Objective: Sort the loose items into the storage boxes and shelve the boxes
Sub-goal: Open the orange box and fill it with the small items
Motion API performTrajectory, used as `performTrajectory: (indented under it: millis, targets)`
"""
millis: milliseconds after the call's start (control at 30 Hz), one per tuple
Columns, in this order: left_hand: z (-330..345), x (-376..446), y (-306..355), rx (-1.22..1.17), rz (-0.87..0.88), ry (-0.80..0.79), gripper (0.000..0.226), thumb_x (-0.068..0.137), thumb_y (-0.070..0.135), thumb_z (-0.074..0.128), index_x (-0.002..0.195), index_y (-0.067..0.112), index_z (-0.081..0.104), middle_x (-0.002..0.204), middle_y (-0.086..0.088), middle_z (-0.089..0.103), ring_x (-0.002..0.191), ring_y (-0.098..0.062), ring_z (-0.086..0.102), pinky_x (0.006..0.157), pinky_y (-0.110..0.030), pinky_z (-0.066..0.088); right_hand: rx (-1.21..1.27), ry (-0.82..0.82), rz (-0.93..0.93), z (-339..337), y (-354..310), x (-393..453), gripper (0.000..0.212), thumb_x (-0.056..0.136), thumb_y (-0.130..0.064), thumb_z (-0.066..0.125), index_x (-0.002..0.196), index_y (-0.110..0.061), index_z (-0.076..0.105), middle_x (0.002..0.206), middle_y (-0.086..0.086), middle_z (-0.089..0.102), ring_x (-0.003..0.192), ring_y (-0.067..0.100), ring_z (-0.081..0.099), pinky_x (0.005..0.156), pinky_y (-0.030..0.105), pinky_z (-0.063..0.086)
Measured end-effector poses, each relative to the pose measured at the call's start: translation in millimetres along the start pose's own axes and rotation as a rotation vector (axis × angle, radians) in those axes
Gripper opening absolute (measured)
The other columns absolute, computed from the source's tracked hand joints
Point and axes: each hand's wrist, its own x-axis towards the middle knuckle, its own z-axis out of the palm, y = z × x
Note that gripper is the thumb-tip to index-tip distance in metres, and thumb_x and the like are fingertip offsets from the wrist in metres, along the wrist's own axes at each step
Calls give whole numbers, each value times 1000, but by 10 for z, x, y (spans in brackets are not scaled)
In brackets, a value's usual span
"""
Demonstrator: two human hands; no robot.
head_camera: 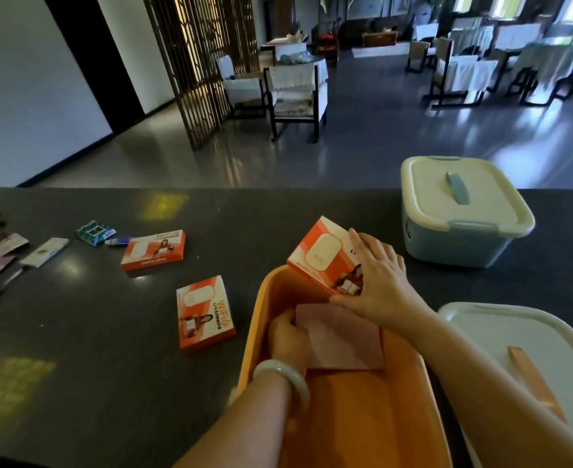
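Orange plastic storage bin [362, 417] sits at six o'clock; inside, the left hand [287, 336] grips a pink flat packet [342, 339]. Right hand [379, 275], fingers spread, holds an orange-white carton [322, 255] tilted over its rim. At nine o'clock, a matching carton [205, 314] reads "WIFI6".

Dark counter [109, 349] bears orange bin [254, 332], blue box [460, 244], cartons [206, 314].

Orange, blue and white things on a dark surface [76, 349]

The open box [362, 417] is orange. The three small packs [153, 249] are orange and white. The closed box [460, 244] is light blue with a creamy white lid [423, 194].
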Motion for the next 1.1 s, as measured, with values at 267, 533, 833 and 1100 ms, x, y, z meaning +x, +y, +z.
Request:
performTrajectory:
  millis: [267,533,833,1100]
  targets:
    - [64,110,-175,-68,11,-10,19,90,40,57,92,27,70,93,-10,71,84,-31,66,84,-51,53,40,118,-42,112,52,9,115,70,-60,72,150,-36,-7,156,-7,12,142,19,8,115,49,8]
    - [49,173,-249,-48,114,43,14,91,40,58,94,29,67,89,-4,67,84,-29,64,76,-47,50,35,120,-34,127,68,-5,116,70,-61,72,150,-35,-8,157,-5,11,143,20,8,117,50,8]
    - [10,82,-242,-41,353,-197,24,86,36,69,109,41,68,104,11,72,97,-16,69,84,-41,56,56,124,-43,112,65,-17,113,71,-62,70,151,-32,-4,157,-4,12,143,20,8,116,47,5]
    - [-9,119,-314,68,382,-433,23,92,17,60,112,30,60,118,-2,62,106,-29,63,84,-45,56,70,110,-42,121,13,-17,114,72,-61,71,151,-31,-4,159,-3,10,145,22,7,116,48,4]
